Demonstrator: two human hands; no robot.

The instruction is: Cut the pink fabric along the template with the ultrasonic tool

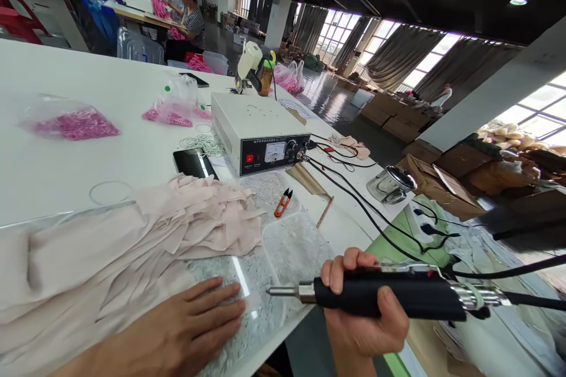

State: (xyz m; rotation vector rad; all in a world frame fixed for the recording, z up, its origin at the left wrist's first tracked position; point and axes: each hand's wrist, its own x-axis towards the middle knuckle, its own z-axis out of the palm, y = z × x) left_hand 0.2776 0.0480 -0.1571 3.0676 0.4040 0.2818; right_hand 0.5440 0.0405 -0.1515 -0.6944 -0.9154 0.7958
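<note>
the right hand (pixel 362 306) has its grip closed tight around the black handle of a welding tool (pixel 389 294), fingers wrapped over the top, the tool held level with its metal tip (pixel 280 291) pointing left, off the edge of the table (pixel 66 171). the left hand (pixel 194 324) lies flat and open, gripping nothing, palm down on the clear sheet (pixel 265 283), just left of that tip and beside the pale pink fabric pile (pixel 132 247). beyond the right grip, a cable runs to the white control box (pixel 256 132); orange snips (pixel 283 202) lie between.
</note>
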